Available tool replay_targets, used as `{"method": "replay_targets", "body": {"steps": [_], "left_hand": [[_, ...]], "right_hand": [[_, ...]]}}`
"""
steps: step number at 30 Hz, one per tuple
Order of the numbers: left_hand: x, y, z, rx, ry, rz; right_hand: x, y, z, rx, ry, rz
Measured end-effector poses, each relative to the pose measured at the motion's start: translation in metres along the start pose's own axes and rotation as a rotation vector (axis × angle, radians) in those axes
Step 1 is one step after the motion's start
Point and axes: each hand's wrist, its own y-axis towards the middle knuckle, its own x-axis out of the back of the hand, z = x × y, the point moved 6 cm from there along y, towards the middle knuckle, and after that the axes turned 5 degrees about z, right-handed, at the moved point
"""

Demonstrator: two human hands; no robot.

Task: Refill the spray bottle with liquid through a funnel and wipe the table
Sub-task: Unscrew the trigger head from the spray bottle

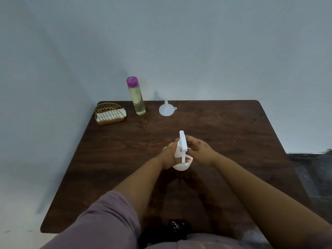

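At the far left corner of the dark wooden desk (233,133) stands a gold wire napkin holder (110,113) with white napkins in it. Just right of it rises a tall clear bottle (136,97) of pale yellow liquid, purple cap on. Further right a white funnel (166,109) sits mouth-down — spout up, apart from the bottle. Nearer, mid-desk, the white spray bottle (181,155) is held tilted. The left hand (169,155) curls round its body, thumb across the front; the right hand (200,150) grips the spray head — fingers bent round it.
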Motion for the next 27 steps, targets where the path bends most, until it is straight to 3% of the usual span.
{"method": "replay_targets", "body": {"steps": [3, 9, 15, 17, 21, 23, 27], "left_hand": [[-0.002, 0.006, 0.008, 0.019, 0.012, -0.007], [-0.001, 0.004, 0.008, 0.064, 0.023, -0.014], [-0.002, 0.002, 0.009, 0.058, 0.015, -0.007], [0.0, -0.001, 0.001, 0.039, 0.028, -0.009], [-0.002, 0.001, 0.003, 0.041, 0.015, 0.006], [0.0, 0.002, 0.009, 0.067, 0.03, -0.022], [-0.001, 0.002, 0.01, 0.069, 0.037, -0.027]], "right_hand": [[0.001, 0.001, -0.001, -0.037, 0.055, 0.117], [0.0, 0.003, 0.006, 0.003, -0.059, -0.189], [0.004, -0.006, -0.009, -0.089, 0.287, 0.157], [0.007, -0.006, -0.007, -0.117, 0.254, 0.192], [0.011, 0.004, 0.007, -0.063, -0.061, -0.023], [0.008, 0.004, 0.006, -0.021, -0.092, -0.126], [0.009, -0.004, -0.006, -0.029, -0.025, -0.074]]}}
